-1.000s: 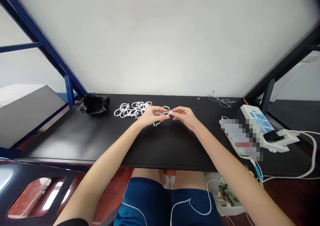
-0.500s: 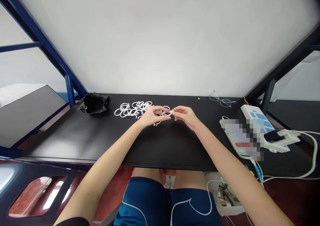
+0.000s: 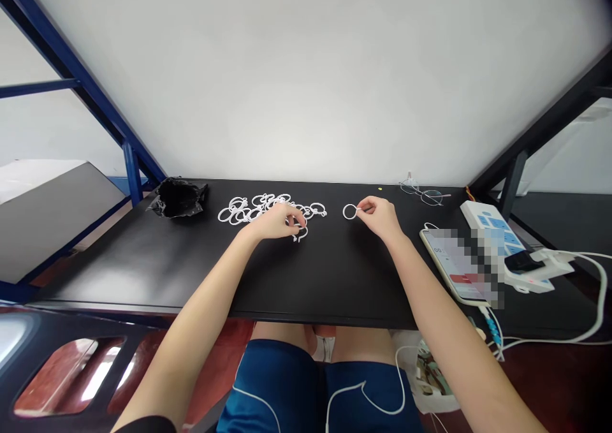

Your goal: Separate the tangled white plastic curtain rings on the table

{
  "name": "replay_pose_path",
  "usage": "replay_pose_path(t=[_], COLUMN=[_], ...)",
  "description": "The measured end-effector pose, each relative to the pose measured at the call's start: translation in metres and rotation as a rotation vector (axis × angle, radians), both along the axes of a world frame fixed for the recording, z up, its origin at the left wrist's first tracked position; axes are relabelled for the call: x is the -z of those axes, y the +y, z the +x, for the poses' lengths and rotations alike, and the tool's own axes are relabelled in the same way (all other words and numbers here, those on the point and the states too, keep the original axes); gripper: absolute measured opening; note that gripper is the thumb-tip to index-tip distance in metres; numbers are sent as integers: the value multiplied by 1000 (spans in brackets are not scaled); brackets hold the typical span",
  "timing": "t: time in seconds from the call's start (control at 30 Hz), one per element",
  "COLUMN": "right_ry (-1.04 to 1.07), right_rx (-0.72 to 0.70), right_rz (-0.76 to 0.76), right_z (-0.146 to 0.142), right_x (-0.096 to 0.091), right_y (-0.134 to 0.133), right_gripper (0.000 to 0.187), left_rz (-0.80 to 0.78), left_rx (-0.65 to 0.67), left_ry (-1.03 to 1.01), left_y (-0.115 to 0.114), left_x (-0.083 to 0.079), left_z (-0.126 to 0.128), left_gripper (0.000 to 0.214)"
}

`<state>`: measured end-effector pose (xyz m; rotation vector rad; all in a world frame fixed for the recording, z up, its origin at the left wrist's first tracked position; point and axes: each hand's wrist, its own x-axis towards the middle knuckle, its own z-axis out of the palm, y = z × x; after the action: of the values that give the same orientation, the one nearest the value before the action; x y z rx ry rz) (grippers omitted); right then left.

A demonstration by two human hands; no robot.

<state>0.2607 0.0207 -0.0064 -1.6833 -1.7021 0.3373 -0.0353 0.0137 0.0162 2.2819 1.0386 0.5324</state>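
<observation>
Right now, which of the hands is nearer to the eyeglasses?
Right. The right hand, pinching a white ring, is left of the eyeglasses; the left hand is farther left, at the pile of rings.

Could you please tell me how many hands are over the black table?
2: the left hand at the pile of white rings, and the right hand farther right, pinching a single white ring. Neither hand is fully hidden.
</observation>
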Motion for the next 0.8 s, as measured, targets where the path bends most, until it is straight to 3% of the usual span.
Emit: replay_pose_path(t=[0.27,0.57,0.7,0.8], right_ry=[-37,-4,256,591], right_rx=[-21,-40,-44,-239], right_rz=[-100,-117,63,-169], right_z=[0,1,-11,-26], right_x=[1,0,-8,-14], right_y=[-1,-2,-7,-13], right_gripper=[8,15,21,30], left_rz=[69,15,-120,-254], left_rx=[-70,-89,-110,-30], left_ry=[109,-58,-343,-514], left_y=[-1,1,-9,-19], left_x=[5,5,-1,2], left_z=[3,3,17,34], left_gripper=[24,11,9,13])
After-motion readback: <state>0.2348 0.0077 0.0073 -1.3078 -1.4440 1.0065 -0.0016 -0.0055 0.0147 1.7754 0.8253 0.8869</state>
